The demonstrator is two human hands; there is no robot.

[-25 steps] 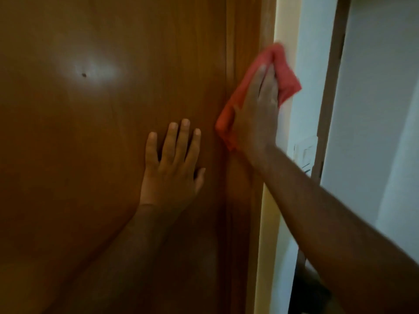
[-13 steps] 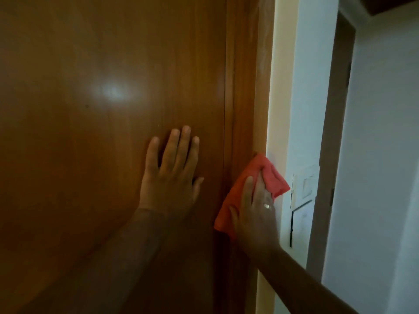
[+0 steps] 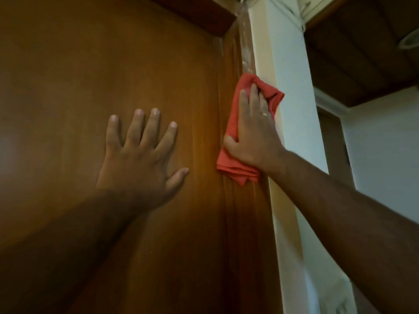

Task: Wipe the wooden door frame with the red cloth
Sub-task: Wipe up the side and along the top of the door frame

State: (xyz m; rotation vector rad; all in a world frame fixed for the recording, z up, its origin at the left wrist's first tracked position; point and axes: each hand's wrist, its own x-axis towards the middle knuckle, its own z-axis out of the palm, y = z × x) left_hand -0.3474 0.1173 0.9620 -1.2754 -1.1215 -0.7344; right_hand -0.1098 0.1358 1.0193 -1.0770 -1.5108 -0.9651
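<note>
The wooden door frame [image 3: 246, 214] runs up the right side of a closed brown door [image 3: 79, 91], with its top rail [image 3: 199, 12] in view above. My right hand [image 3: 254, 134] presses a folded red cloth [image 3: 234, 168] flat against the frame's vertical post, fingers pointing up; a ring shows on one finger. Cloth sticks out above the fingertips and below the palm. My left hand [image 3: 142, 152] lies flat on the door panel left of the frame, fingers spread, holding nothing. Pale smears mark the frame above the cloth.
A white wall edge [image 3: 292, 109] stands right beside the frame. Beyond it there is a dark wooden ceiling [image 3: 362, 53] and another doorway [image 3: 333, 146] in a white wall. Thin cables hang at the top corner [image 3: 292, 14].
My right hand with the cloth went down the frame and has come back up. The view has tilted upward, so the frame's top corner now shows. My left hand stays flat on the door.
</note>
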